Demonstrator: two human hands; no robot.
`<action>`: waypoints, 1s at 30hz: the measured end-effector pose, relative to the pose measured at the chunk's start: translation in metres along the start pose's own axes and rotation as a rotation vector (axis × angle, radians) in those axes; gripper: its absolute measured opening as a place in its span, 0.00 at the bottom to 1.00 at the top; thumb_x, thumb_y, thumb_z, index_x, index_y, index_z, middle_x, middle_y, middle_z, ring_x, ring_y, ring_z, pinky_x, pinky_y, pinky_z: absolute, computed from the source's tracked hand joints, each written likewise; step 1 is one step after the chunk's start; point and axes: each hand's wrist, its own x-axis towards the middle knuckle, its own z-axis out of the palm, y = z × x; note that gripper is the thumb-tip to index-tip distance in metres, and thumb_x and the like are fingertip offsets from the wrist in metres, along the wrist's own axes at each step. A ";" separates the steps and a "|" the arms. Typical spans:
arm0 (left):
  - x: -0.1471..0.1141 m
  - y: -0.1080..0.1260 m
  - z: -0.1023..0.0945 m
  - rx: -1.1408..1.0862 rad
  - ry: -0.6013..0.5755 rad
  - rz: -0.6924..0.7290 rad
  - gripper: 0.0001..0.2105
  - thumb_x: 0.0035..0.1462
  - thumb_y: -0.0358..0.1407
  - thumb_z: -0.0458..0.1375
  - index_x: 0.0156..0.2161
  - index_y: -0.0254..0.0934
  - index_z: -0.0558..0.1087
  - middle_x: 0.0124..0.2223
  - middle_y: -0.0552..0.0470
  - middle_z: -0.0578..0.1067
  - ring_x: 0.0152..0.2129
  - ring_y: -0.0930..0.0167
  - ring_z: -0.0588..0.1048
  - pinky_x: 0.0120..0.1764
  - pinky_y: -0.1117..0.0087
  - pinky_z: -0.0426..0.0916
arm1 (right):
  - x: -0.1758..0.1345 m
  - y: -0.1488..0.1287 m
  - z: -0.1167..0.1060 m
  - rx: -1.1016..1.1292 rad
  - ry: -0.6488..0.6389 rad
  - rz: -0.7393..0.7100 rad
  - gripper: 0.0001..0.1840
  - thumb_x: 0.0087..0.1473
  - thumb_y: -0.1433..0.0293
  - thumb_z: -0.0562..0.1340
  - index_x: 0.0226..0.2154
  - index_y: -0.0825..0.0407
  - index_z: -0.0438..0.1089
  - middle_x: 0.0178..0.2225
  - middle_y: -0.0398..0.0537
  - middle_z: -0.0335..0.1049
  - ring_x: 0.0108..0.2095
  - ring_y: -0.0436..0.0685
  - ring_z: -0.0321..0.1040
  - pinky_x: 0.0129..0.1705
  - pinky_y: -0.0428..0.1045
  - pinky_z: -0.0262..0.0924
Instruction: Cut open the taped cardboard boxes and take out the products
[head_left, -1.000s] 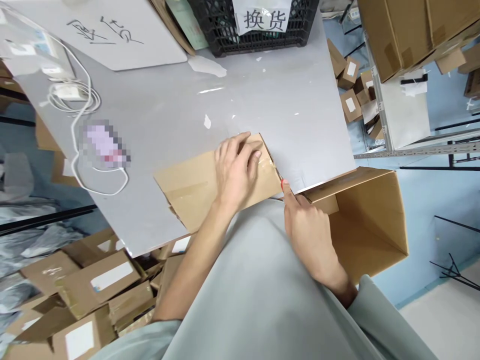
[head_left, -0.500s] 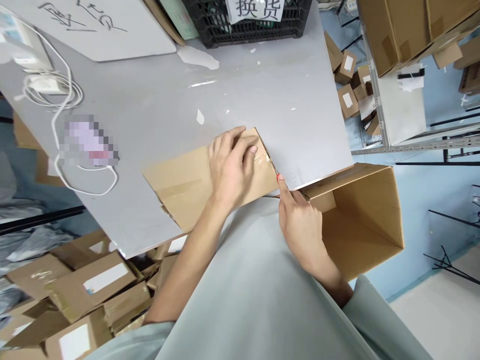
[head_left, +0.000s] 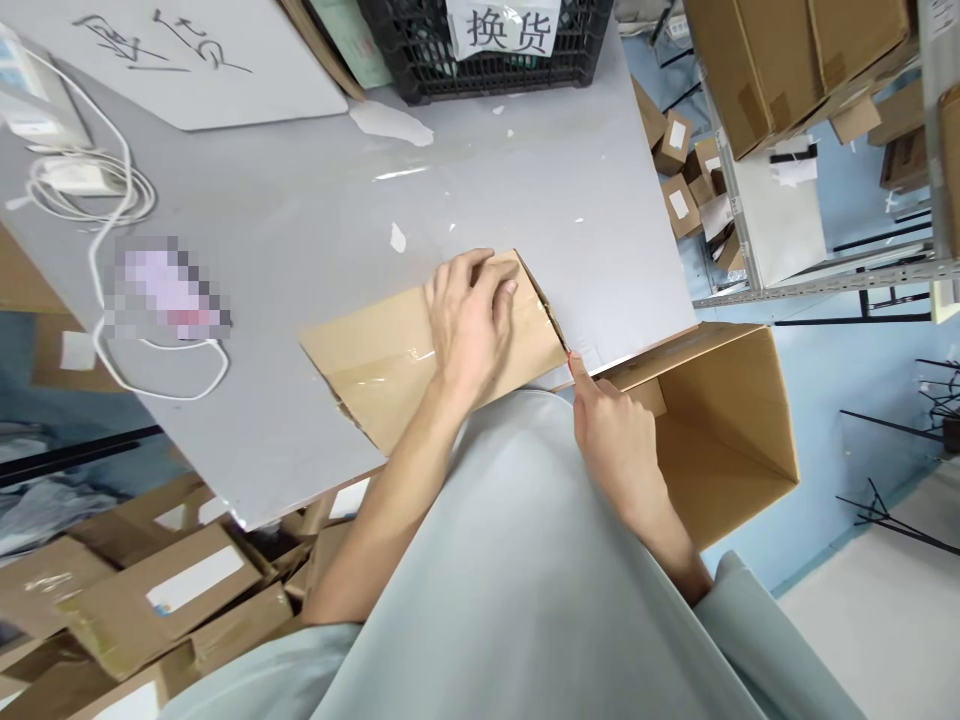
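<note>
A brown cardboard box (head_left: 375, 370) with clear tape on its upper face lies near the front edge of the grey table (head_left: 300, 220). Across its top rests my left hand (head_left: 466, 320), the fingers curved at the far edge and the thumb lying apart on the cardboard. My right hand (head_left: 616, 440) is closed at the box's near right corner, index finger stretched forward. Under that fingertip shows the red end of a small tool (head_left: 571, 358), perhaps a cutter; the palm hides the rest. It meets the box's right edge, where a dark gap runs along the seam.
An open carton (head_left: 727, 440) stands right of the table's corner. A black crate (head_left: 495, 75) and a white board (head_left: 217, 80) are at the back. A white cable (head_left: 101, 290) loops round a blurred lilac object (head_left: 169, 290) at left. Several cartons (head_left: 180, 590) are piled below left.
My right hand and the red-tipped tool have shifted slightly right and down with the box's corner. The dark gap along the right edge looks wider. My left hand stays on top.
</note>
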 end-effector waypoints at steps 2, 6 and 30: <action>-0.013 0.001 -0.015 0.002 0.015 -0.002 0.17 0.79 0.45 0.53 0.64 0.47 0.78 0.71 0.42 0.74 0.70 0.54 0.70 0.76 0.44 0.55 | -0.012 0.009 0.001 0.104 0.077 -0.016 0.33 0.77 0.73 0.54 0.79 0.44 0.63 0.40 0.53 0.86 0.35 0.60 0.82 0.36 0.48 0.67; -0.066 -0.009 -0.052 0.112 0.154 -0.113 0.23 0.78 0.47 0.54 0.73 0.50 0.70 0.79 0.44 0.65 0.80 0.52 0.56 0.81 0.39 0.39 | -0.009 0.043 0.010 0.469 0.360 0.026 0.32 0.77 0.56 0.56 0.76 0.48 0.65 0.37 0.52 0.86 0.34 0.64 0.82 0.36 0.51 0.68; -0.210 -0.221 -0.112 -0.098 0.540 -0.675 0.33 0.74 0.60 0.51 0.65 0.35 0.76 0.62 0.33 0.81 0.57 0.55 0.82 0.60 0.54 0.77 | 0.183 -0.033 0.112 1.226 0.215 -0.149 0.39 0.46 0.33 0.69 0.37 0.52 0.75 0.31 0.43 0.72 0.35 0.56 0.66 0.38 0.49 0.61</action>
